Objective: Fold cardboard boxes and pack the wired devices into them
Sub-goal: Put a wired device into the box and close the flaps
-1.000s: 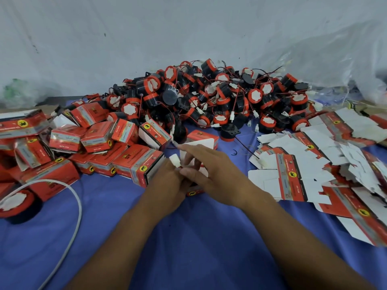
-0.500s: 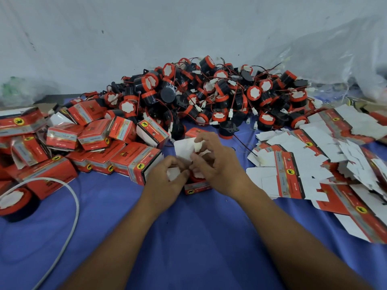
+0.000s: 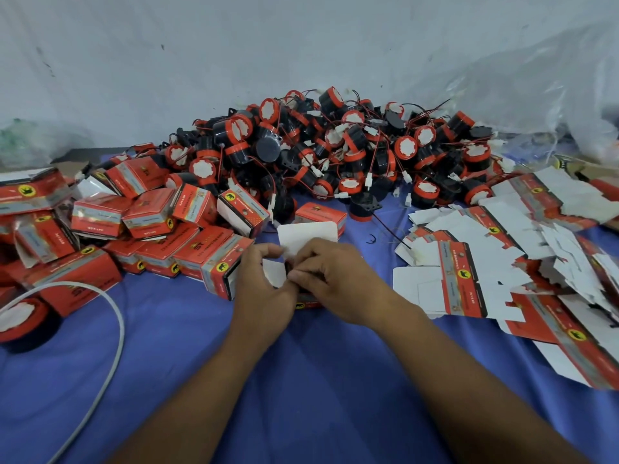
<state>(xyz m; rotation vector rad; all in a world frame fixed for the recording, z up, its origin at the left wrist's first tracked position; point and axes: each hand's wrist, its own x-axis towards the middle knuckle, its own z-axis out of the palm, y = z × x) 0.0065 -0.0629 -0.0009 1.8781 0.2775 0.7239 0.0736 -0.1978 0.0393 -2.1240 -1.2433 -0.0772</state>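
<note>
Box [image 3: 307, 303] is dead centre on the cloth [image 3: 301, 390], mostly hidden under my hands. Only a red printed strip on its near face shows. Its lid flap [image 3: 306, 236] stands up at 12 o'clock of my knuckles: plain white card, matte, rounded corners.

My left hand [image 3: 264, 291] has its fingers curled, thumb and forefinger pinching a small white side flap [image 3: 273, 274]. My right hand [image 3: 338, 283] also has its fingers curled, tips bunched together on the box mouth and touching my left thumb. Can't tell what's inside the box.

At 12, against the wall: a heap of wired devices [image 3: 335, 152]. They are black cylinders with glossy orange rims, white scalloped faces, thin red-black leads and white plugs.

At 9–10: folded boxes [image 3: 150, 229], red glossy cubes with grey bands and yellow round logos, tumbled at all angles.

At 3: flat blanks [image 3: 469, 272], overlapping, notched white card with red print.

At 8: a grey-white cable [image 3: 114, 329] arcs over the blue cloth, with a lone device [image 3: 20, 324] at the frame edge.

Behind it all hangs a wrinkled translucent plastic sheet [image 3: 502, 78].
</note>
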